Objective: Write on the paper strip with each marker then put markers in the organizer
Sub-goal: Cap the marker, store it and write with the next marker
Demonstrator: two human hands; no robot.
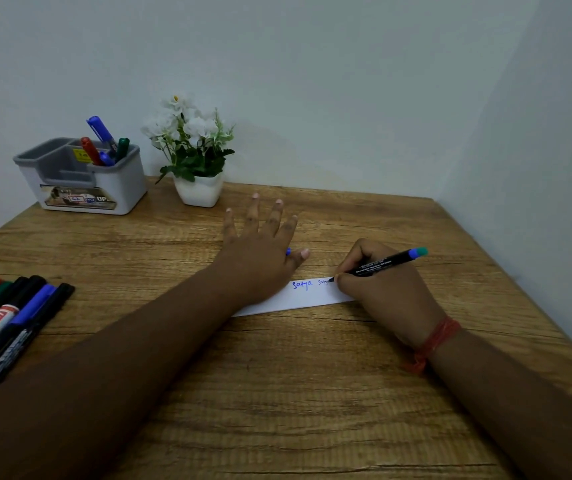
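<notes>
I see bare table (277, 393) near me; far left, the organizer (83, 178) and flower pot (198, 188) block, markers (7, 327) crowd the left edge.

Wooden tabletop (277, 393) with brown grain and some dark cracks along the boards, pushed into a room corner. Plain pale wall (312, 81) behind the far edge, second pale wall (554, 168) along the right edge, both meeting at the far right corner. Soft, even light, only weak shadows. Near the far edge, a small white pot (198, 192) with white artificial flowers (187, 123). At the left, a dark object, cut off.
</notes>
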